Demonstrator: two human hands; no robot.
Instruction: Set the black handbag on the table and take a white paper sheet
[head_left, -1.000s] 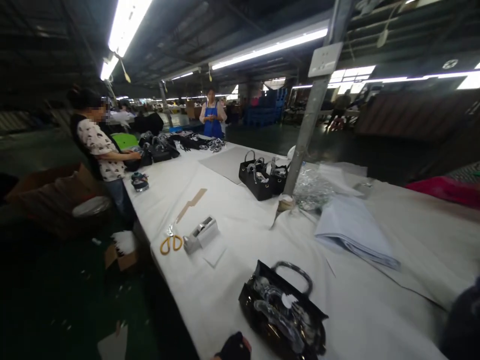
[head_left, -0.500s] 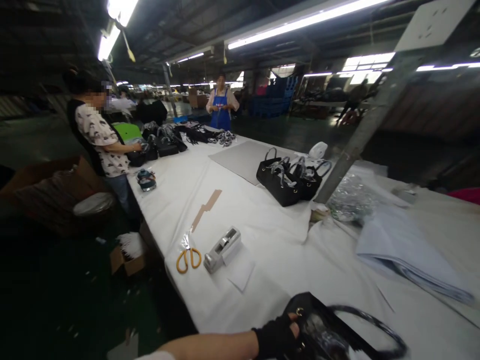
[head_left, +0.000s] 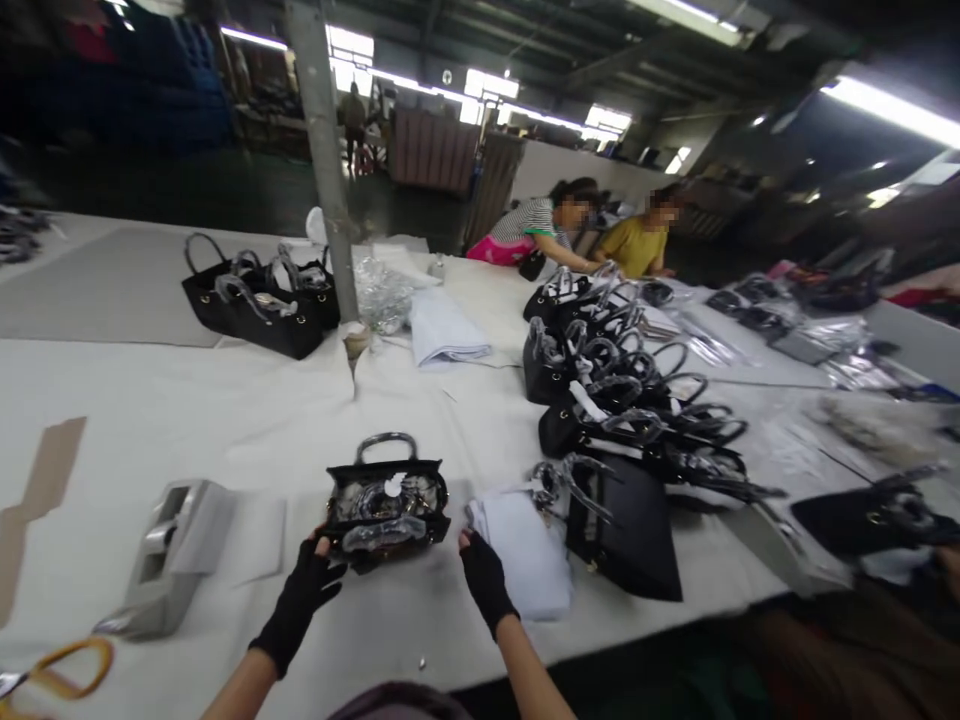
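A small black handbag (head_left: 386, 512) stands upright before me, its top gaping around a clear-wrapped strap. Its far handle stands up, and the wrapped near one hangs over the front. My left hand (head_left: 300, 600), in a black fingerless glove, touches the bag's near left corner with fingers apart. My right hand (head_left: 486, 580), gloved alike, is just right of the bag with a small gap between. Its fingers are outstretched, by the edge of a stack of folded white sheets (head_left: 529, 560). Beside that stack a larger black handbag (head_left: 626, 525) lies tipped over.
Left of me are a grey tape dispenser (head_left: 161, 560), yellow-handled scissors (head_left: 71, 670) and a brown cardboard strip (head_left: 49, 470). Black bags (head_left: 259, 300) stand by a metal post (head_left: 322, 150). Rows of black handbags (head_left: 600, 370) fill the right; two people work behind them.
My view has swung right. The handbag, earlier under my left hand at the bottom edge, now stands upright in front of me. My right hand has come into view.
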